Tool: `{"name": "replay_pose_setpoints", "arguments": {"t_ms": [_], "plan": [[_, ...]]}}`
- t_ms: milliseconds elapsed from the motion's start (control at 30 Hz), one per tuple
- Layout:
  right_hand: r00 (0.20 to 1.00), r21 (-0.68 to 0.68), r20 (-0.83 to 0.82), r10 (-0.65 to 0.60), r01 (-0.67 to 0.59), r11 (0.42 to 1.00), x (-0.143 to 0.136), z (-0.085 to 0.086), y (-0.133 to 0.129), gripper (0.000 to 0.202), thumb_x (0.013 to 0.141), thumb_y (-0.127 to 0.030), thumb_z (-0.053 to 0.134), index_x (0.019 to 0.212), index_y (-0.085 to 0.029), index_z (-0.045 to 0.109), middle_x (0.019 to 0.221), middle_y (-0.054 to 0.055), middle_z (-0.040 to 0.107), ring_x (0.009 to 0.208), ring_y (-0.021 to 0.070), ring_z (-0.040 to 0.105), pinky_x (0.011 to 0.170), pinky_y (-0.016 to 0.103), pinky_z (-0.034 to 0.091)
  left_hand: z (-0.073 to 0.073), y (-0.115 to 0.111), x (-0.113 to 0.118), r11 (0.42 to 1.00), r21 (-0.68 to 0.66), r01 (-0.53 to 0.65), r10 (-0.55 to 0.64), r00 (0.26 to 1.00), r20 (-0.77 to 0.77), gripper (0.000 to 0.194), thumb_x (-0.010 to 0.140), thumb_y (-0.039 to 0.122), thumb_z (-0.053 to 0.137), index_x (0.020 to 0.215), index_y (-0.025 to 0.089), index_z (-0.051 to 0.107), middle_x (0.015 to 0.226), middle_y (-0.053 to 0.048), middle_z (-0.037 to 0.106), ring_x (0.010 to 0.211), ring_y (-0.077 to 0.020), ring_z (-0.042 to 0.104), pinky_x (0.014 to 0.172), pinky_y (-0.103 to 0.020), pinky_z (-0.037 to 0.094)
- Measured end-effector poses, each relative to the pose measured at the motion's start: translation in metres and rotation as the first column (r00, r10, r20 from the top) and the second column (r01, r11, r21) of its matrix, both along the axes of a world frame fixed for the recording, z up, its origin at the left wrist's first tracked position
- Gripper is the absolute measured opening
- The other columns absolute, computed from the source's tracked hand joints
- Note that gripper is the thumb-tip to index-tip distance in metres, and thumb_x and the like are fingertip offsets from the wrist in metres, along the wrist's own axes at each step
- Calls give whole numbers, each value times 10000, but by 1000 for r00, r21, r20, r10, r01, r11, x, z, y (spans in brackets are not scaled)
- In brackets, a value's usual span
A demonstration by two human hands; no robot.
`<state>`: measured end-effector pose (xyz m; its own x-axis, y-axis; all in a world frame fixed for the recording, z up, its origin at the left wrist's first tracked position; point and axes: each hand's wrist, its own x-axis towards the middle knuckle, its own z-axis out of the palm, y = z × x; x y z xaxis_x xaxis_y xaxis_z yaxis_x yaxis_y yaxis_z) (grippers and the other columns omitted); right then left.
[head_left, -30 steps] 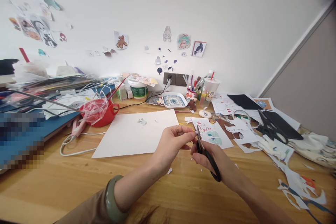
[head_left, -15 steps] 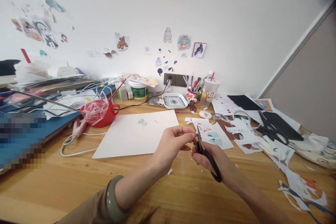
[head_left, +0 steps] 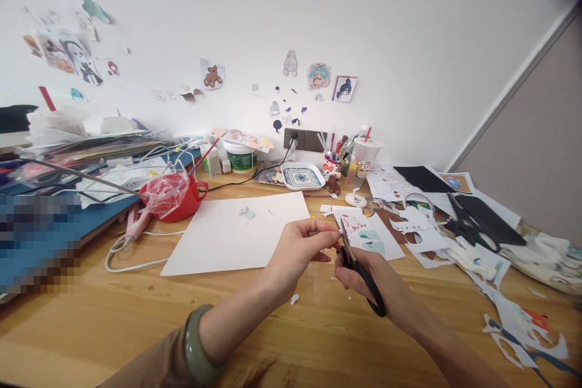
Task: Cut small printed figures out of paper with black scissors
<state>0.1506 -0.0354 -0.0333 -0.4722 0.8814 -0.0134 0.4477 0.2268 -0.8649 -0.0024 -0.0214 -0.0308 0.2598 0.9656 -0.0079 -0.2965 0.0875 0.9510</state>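
Observation:
Black-handled scissors point(head_left: 370, 288) are in my right hand point(head_left: 370, 273), with fingers closed round the handles and the blades pointing up and away. The fingertips of my left hand point(head_left: 302, 248) are pinched together right beside the blades, on a tiny piece of paper that is mostly hidden. Behind the scissors lies a printed sheet point(head_left: 388, 236) with red and pale green shapes. To the left is a large white sheet point(head_left: 218, 245), bearing a small pale green cutout point(head_left: 247, 213). A small white scrap point(head_left: 294, 299) rests on the wood below my left hand.
A red mug point(head_left: 182, 209) with crumpled plastic and a white cable stand at left. Behind are a patterned tray point(head_left: 302, 176), a green-and-white tub point(head_left: 240, 159) and a drink cup point(head_left: 361, 160). Paper offcuts point(head_left: 513, 315) and a second pair of scissors point(head_left: 470, 227) lie at right.
My right hand and the scissors have shifted very slightly to the right. My left hand keeps its pinch in nearly the same place.

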Motion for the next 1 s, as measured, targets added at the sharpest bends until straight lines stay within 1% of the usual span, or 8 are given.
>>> {"name": "replay_pose_setpoints", "arguments": {"t_ms": [400, 533, 833, 1000], "plan": [[1000, -5, 9, 2, -2, 1000, 3, -2, 1, 283, 791, -435, 474, 677, -184, 409, 623, -39, 367, 576, 110, 315, 510, 228, 261, 1, 3, -3, 999, 18, 35, -35, 999, -5, 154, 649, 291, 625, 684, 144, 596, 660, -8, 574, 665, -110, 534, 563, -199, 395], [999, -8, 42, -5, 5, 1000, 5, -4, 1, 289, 794, -438, 472, 675, -183, 408, 611, -45, 356, 567, 106, 298, 499, 223, 246, 1, 4, -4, 999, 16, 50, -50, 999, -21, 152, 646, 291, 630, 681, 146, 597, 669, -6, 576, 668, -109, 533, 561, -198, 398], [998, 1, 69, 4, -4, 1000, 5, -5, 3, 298, 795, -442, 471, 666, -184, 398, 604, -46, 355, 560, 103, 305, 497, 224, 250, 2, 4, -4, 999, -3, 44, -44, 999, -21, 136, 648, 278, 625, 679, 148, 599, 661, -3, 577, 672, -106, 529, 557, -197, 402], [998, 7, 69, 5, -5, 1000, 6, -6, 3, 279, 806, -414, 464, 663, -185, 396, 598, -47, 350, 554, 102, 300, 492, 224, 247, 2, 5, -4, 999, -11, 33, -33, 999, -20, 129, 644, 271, 626, 675, 149, 601, 655, 2, 570, 667, -105, 532, 549, -196, 402]]}}
